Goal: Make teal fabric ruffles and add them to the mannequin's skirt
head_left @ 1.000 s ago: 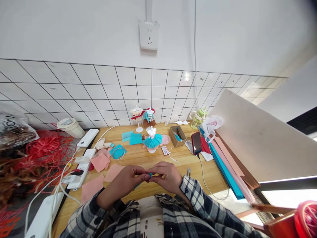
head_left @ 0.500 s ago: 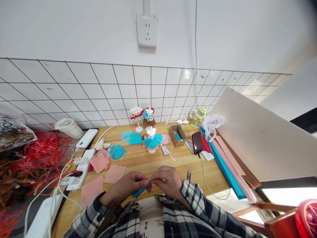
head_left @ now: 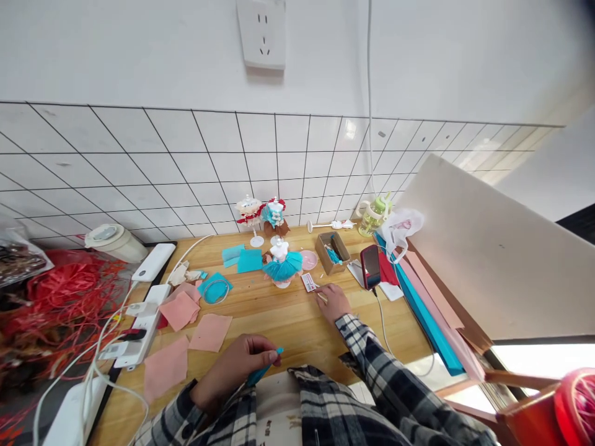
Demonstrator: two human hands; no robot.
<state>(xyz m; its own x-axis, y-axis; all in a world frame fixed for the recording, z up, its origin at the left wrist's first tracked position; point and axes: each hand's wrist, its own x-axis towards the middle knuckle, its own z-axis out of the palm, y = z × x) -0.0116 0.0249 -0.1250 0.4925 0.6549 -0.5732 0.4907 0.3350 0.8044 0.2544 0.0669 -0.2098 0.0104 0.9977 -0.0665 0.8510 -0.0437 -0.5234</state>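
Note:
My left hand (head_left: pixel 237 367) is closed near my body, pinching a small teal piece of fabric (head_left: pixel 263 370). My right hand (head_left: pixel 333 301) has reached forward onto the wooden table (head_left: pixel 283 319), its fingertips pressed together at a thin needle-like item (head_left: pixel 321 297) beside a small white card (head_left: pixel 308 282). A small mannequin in a teal tutu dress (head_left: pixel 282 266) stands just beyond it.
Pink fabric squares (head_left: pixel 210 331) and teal pieces (head_left: pixel 250 260) lie to the left. A power strip (head_left: pixel 139 325), a red cord tangle (head_left: pixel 65 291), a small cardboard box (head_left: pixel 331 252), a phone (head_left: pixel 370 266) and coloured sheets (head_left: pixel 427 310) surround the work area. Two dressed mannequins (head_left: pixel 261 215) stand by the tiled wall.
My hands were together on the teal fabric; now the right hand has left it and reached forward to the items by the white card. The left hand keeps the fabric.

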